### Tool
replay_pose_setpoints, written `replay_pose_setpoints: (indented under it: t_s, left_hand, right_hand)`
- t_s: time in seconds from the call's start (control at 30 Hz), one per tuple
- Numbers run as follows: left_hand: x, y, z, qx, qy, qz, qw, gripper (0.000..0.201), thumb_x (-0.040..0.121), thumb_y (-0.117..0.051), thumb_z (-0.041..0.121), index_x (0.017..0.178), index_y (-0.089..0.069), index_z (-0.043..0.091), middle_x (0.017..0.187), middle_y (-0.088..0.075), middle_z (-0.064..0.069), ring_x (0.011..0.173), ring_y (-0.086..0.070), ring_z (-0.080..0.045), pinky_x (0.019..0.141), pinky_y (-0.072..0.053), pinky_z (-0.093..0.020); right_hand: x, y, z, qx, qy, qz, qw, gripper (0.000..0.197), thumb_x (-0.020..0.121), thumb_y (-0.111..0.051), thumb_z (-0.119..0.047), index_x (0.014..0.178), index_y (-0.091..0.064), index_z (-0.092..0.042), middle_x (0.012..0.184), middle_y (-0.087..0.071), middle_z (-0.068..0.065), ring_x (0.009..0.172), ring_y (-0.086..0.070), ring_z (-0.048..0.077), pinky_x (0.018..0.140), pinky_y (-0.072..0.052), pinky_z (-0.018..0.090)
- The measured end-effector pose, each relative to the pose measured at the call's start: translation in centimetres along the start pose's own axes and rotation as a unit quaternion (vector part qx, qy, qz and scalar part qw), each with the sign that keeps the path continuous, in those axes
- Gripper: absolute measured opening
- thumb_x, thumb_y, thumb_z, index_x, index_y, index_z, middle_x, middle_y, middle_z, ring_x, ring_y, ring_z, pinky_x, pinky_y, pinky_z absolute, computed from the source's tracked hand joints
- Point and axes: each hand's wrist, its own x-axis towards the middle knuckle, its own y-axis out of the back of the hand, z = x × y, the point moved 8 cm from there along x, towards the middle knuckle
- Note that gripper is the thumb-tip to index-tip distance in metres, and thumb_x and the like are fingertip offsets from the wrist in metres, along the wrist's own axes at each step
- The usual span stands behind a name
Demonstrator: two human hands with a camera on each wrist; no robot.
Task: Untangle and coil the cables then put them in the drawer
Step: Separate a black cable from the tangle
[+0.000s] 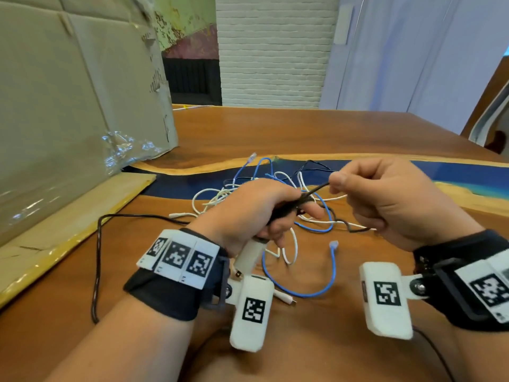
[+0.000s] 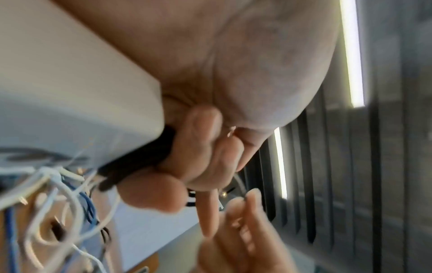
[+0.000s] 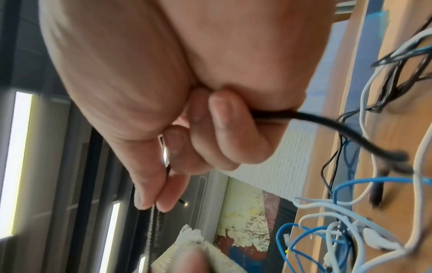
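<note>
A tangle of cables lies on the wooden table (image 1: 358, 133): a blue cable (image 1: 308, 292), white cables (image 1: 209, 193) and a thin black cable (image 1: 96, 271). My left hand (image 1: 259, 210) grips a bundle of coiled black cable (image 2: 140, 157) together with a white charger plug (image 1: 248, 255). My right hand (image 1: 385, 194) pinches the same black cable (image 1: 316, 188) between thumb and forefinger, just right of the left hand. The cable (image 3: 327, 127) also runs through the curled lower fingers (image 3: 224, 118) of the right hand. No drawer is in view.
A large cardboard box (image 1: 68, 106) wrapped in plastic film stands on the left, with a flat cardboard sheet (image 1: 68, 221) in front of it. A white brick wall (image 1: 272, 51) rises beyond the table's far edge. A chair (image 1: 490, 128) stands at the right.
</note>
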Motion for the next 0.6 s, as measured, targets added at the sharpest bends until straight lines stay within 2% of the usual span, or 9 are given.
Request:
replay_pose_setpoints:
  t_s: [0.07,0.13,0.23,0.3,0.37,0.4,0.47,0.5,0.6]
  left_hand:
    - [-0.4,-0.4,0.6,-0.093,-0.002,-0.043,0.995,0.049,0.103,-0.04,0.03,0.097,-0.077,-0.001,0.048,-0.023,0.003,0.044,-0.013,-0.014,0.048,-0.037,-0.027]
    - [-0.7,-0.2,1.2,-0.188,-0.019,-0.072,0.979,0.046,0.099,-0.042,0.032,0.098,-0.077,0.001,0.047,-0.022,0.007,0.042,-0.012,-0.011,0.046,-0.035,-0.023]
    - [-0.8,0.8,2.4,-0.346,-0.07,-0.091,0.931,0.043,0.101,-0.04,0.026,0.114,-0.072,0.0,0.053,-0.023,0.009,0.044,-0.016,-0.008,0.05,-0.041,-0.02]
    - [-0.8,1.9,3.1,-0.413,-0.11,-0.067,0.901,0.042,0.102,-0.039,0.022,0.127,-0.064,-0.001,0.058,-0.032,0.007,0.045,-0.022,-0.008,0.056,-0.047,-0.02]
    - [-0.6,2.9,3.1,-0.428,-0.132,-0.01,0.894,0.043,0.102,-0.04,0.021,0.135,-0.058,0.0,0.063,-0.04,0.008,0.044,-0.031,-0.007,0.061,-0.05,-0.02]
    - [-0.5,3.2,3.0,-0.426,-0.136,0.019,0.894,0.043,0.102,-0.041,0.02,0.137,-0.057,0.0,0.065,-0.043,0.008,0.044,-0.036,-0.007,0.062,-0.052,-0.02]
    - [-0.4,3.5,2.6,-0.424,-0.138,0.071,0.892,0.041,0.106,-0.039,0.019,0.139,-0.055,0.0,0.069,-0.051,0.008,0.046,-0.042,-0.006,0.067,-0.055,-0.02]
    - [-0.3,3.6,2.3,-0.426,-0.136,0.091,0.89,0.04,0.108,-0.039,0.019,0.139,-0.055,0.0,0.072,-0.054,0.008,0.048,-0.043,-0.006,0.069,-0.055,-0.02]
    - [-0.1,3.8,1.8,-0.42,-0.126,0.127,0.89,0.039,0.108,-0.04,0.021,0.137,-0.056,0.001,0.071,-0.052,0.007,0.048,-0.042,-0.006,0.069,-0.055,-0.02]
  right_hand:
    - [0.2,0.3,0.0,-0.006,0.01,0.023,1.0,0.029,0.067,-0.077,-0.036,0.068,-0.069,-0.008,0.045,-0.03,-0.004,0.039,-0.019,0.01,0.039,-0.015,0.019]
    - [0.3,0.2,0.3,-0.004,0.012,0.036,0.999,0.025,0.076,-0.072,-0.029,0.075,-0.07,-0.005,0.044,-0.036,-0.004,0.037,-0.024,0.009,0.037,-0.02,0.017]
    - [0.5,0.1,1.1,-0.014,-0.005,0.041,0.999,0.018,0.095,-0.064,-0.018,0.087,-0.078,-0.012,0.052,-0.042,0.001,0.038,-0.024,0.008,0.037,-0.019,0.016]
    - [0.5,-0.5,1.5,-0.06,-0.021,0.018,0.998,0.021,0.1,-0.061,-0.015,0.096,-0.081,-0.018,0.056,-0.049,0.003,0.038,-0.029,0.007,0.036,-0.023,0.016]
    - [0.2,-1.8,1.3,-0.122,-0.011,-0.018,0.992,0.023,0.101,-0.061,-0.013,0.101,-0.081,-0.023,0.057,-0.056,0.004,0.041,-0.04,0.004,0.04,-0.033,0.014]
    - [0.1,-2.5,1.2,-0.152,-0.001,-0.035,0.988,0.025,0.101,-0.061,-0.012,0.098,-0.081,-0.027,0.057,-0.06,0.004,0.045,-0.049,0.004,0.045,-0.039,0.015]
    - [-0.2,-3.9,1.0,-0.235,0.012,-0.076,0.969,0.039,0.102,-0.061,-0.018,0.08,-0.079,-0.044,0.06,-0.067,0.004,0.065,-0.066,0.017,0.067,-0.053,0.031]
    - [-0.3,-4.5,1.3,-0.274,0.01,-0.1,0.957,0.039,0.102,-0.061,-0.022,0.08,-0.078,-0.048,0.062,-0.068,0.002,0.07,-0.067,0.02,0.075,-0.053,0.033]
    - [-0.5,-5.5,1.7,-0.308,0.007,-0.143,0.94,0.024,0.103,-0.06,-0.024,0.105,-0.08,-0.038,0.056,-0.06,-0.01,0.056,-0.05,0.003,0.057,-0.041,0.016]
